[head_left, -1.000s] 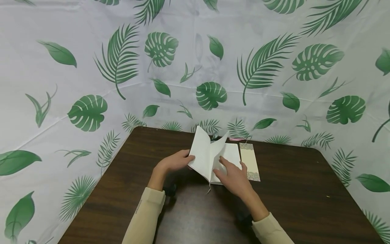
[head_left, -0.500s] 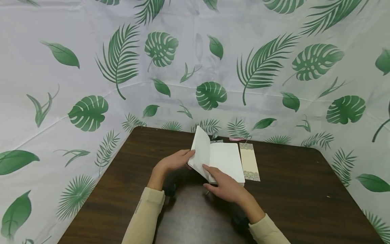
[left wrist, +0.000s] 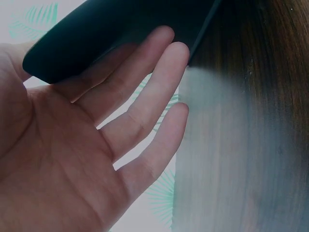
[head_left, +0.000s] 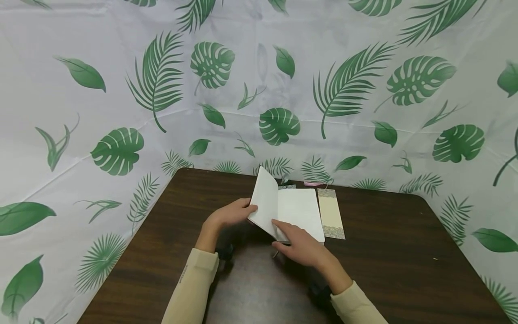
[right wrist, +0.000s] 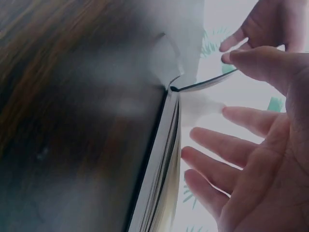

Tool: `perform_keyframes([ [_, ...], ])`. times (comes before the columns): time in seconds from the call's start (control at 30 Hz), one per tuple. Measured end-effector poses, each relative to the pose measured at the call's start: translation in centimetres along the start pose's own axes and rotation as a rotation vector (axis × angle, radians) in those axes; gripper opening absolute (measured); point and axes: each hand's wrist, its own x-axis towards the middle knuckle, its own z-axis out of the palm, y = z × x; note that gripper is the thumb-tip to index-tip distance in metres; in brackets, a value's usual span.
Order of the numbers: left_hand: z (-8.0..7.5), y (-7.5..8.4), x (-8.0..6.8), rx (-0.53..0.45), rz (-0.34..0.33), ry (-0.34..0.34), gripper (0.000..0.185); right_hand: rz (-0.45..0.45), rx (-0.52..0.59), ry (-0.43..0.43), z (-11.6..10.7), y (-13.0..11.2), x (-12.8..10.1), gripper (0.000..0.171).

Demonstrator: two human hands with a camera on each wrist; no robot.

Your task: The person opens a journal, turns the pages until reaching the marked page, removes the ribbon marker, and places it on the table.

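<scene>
A notebook (head_left: 299, 204) with white pages lies opened on the table, its left side raised at a slant. My left hand (head_left: 230, 213) grips that raised left edge, thumb on the page side. The left wrist view shows the dark cover (left wrist: 111, 41) with my fingers spread loosely behind it. My right hand (head_left: 305, 247) is at the lower middle of the notebook, index fingertip against the left page near the fold. In the right wrist view the fingers of my right hand (right wrist: 260, 164) are extended beside the page edges (right wrist: 161, 140). A thin ribbon (head_left: 276, 254) hangs from the spine.
A cream card (head_left: 332, 211) with patterned ends lies just right of the notebook on the dark wood table (head_left: 388, 252). Behind the notebook are a small pink item (head_left: 313, 184) and a partly hidden patterned piece (head_left: 288, 186). A leaf-print cloth (head_left: 243, 81) hangs behind the table.
A page that stood upright has been turned over to the left side, and my right hand has moved left with it. During the last half second both hands hardly move.
</scene>
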Motion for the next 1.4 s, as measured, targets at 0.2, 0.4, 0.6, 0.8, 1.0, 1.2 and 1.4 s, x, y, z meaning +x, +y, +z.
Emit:
perform_keyframes([
  [0.2, 0.0, -0.1, 0.1, -0.007, -0.002, 0.0, 0.043, 0.017, -0.041, -0.005, -0.2, 1.0, 0.0, 0.063],
  [0.4, 0.0, -0.2, 0.2, -0.022, 0.005, -0.008, 0.042, 0.057, -0.158, -0.027, -1.2, 1.8, -0.5, 0.06],
  [0.6, 0.2, -0.4, 0.3, -0.04, -0.002, -0.013, 0.042, 0.115, -0.218, -0.032, -2.2, 2.9, -0.8, 0.063],
  [0.8, 0.2, -0.3, 0.3, -0.03, 0.013, -0.011, 0.043, 0.099, -0.235, -0.034, -2.8, 3.5, -0.8, 0.056],
  [1.0, 0.2, -0.2, 0.3, -0.024, 0.015, -0.014, 0.043, 0.087, -0.226, -0.042, -3.0, 3.8, -0.8, 0.052],
  [1.2, 0.2, -0.2, 0.4, -0.019, 0.009, -0.009, 0.042, 0.064, -0.221, -0.03, -3.1, 4.0, -0.9, 0.048],
  [1.4, 0.2, -0.1, 0.3, -0.017, 0.001, -0.008, 0.041, 0.067, -0.193, -0.035, -3.1, 4.2, -0.9, 0.045],
])
